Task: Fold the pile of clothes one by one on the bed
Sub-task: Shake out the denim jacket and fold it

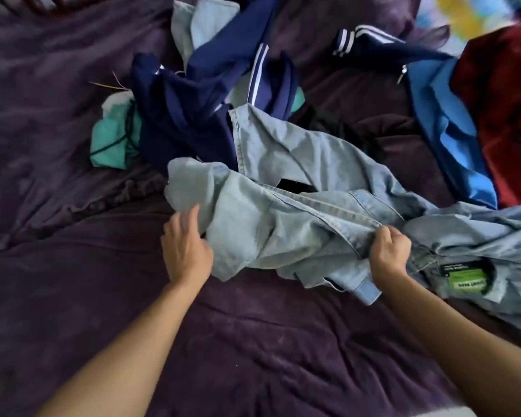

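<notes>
A crumpled light blue denim shirt (307,206) lies across the middle of the purple bed cover (73,266), its green neck label (466,281) showing at the right. My right hand (388,251) grips a stitched seam of the shirt in a fist. My left hand (187,245) holds the shirt's left edge, thumb up against the cloth and fingertips hidden under it. Behind the shirt sits the pile: navy track clothes with white stripes (199,109) and a teal garment (115,139).
A bright blue garment (442,124) and a red one (506,115) lie at the right edge. Another navy piece with striped cuffs (370,46) lies at the back right. A pale blue cloth (205,22) tops the pile. Bare purple cover fills the left and near side.
</notes>
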Demonstrator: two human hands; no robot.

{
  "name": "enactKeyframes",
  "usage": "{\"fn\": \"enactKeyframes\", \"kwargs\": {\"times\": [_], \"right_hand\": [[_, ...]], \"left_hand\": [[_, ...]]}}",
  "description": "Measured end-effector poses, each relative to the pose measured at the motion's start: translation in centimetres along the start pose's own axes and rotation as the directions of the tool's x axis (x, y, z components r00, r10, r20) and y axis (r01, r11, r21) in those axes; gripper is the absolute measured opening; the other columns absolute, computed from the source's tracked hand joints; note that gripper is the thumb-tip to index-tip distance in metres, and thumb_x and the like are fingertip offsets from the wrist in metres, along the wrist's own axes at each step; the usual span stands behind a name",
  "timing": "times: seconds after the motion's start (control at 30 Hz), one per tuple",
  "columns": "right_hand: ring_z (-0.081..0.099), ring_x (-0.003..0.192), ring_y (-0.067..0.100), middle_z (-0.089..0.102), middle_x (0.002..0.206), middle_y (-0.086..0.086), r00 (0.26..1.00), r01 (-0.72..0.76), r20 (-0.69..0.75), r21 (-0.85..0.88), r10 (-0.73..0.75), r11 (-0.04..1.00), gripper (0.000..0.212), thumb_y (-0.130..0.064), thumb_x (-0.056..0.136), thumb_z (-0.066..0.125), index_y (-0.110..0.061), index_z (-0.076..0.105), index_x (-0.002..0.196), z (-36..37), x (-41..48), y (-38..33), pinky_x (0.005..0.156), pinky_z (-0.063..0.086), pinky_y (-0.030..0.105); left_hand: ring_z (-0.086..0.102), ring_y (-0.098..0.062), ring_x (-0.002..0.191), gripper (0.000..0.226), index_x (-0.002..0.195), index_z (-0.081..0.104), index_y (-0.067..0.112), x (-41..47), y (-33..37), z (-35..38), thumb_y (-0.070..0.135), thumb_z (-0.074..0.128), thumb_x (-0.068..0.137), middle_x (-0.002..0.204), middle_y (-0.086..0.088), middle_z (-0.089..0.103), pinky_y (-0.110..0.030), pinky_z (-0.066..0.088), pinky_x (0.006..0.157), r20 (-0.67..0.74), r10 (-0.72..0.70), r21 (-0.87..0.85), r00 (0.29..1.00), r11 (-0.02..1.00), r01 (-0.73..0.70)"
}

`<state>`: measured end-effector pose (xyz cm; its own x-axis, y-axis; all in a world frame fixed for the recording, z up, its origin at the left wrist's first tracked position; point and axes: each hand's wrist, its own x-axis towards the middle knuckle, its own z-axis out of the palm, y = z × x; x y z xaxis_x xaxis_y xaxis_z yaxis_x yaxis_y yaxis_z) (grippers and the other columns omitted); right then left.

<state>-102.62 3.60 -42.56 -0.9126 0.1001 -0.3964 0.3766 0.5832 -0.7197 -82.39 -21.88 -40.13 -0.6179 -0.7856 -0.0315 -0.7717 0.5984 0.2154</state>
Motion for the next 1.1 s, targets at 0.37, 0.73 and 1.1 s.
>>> {"fn": "enactKeyframes", "kwargs": {"times": [0.37, 0.73, 1.1], "right_hand": [[0.062, 0.069, 0.021, 0.067, 0.070, -0.002, 0.835, 0.410, 0.511, -0.333, -0.203, 0.849, 0.015, -0.026, 0.085, 0.051, -0.023, 0.066, 0.086, -3.8, -6.6, 9.7, 0.063, 0.044, 0.032], [0.060, 0.103, 0.029, 0.067, 0.106, 0.005, 0.394, 0.776, 0.898, -0.440, 0.197, 0.452, 0.022, -0.033, 0.089, 0.048, -0.021, 0.063, 0.100, -1.9, -13.9, 13.7, 0.068, 0.034, 0.028], [0.057, 0.109, 0.033, 0.061, 0.116, 0.010, 0.206, 0.978, 0.890, -0.201, -0.407, 0.056, 0.037, -0.010, 0.082, 0.056, -0.018, 0.061, 0.118, 11.7, -12.4, -0.6, 0.079, 0.052, 0.042]], "left_hand": [[0.015, -0.032, 0.143, 0.069, 0.144, 0.032, 0.039, 2.5, 10.0, 6.2, 0.009, 0.052, 0.084, 0.152, -0.008, 0.028, -0.058, 0.012, 0.111, 0.666, 0.331, 0.296, 0.668, 0.705, -0.645], [0.007, -0.015, 0.147, 0.045, 0.131, 0.055, 0.032, -12.1, -7.5, 2.9, 0.012, 0.046, 0.091, 0.151, 0.005, 0.030, -0.037, 0.018, 0.115, 0.684, 0.041, 0.302, 0.729, 0.893, -0.333], [0.054, -0.037, 0.095, 0.021, 0.093, 0.063, 0.008, -19.6, -7.9, 4.5, 0.022, 0.070, 0.078, 0.100, -0.015, 0.058, -0.044, 0.044, 0.072, 0.043, -0.605, -0.225, 0.795, 0.770, 0.597]]}}
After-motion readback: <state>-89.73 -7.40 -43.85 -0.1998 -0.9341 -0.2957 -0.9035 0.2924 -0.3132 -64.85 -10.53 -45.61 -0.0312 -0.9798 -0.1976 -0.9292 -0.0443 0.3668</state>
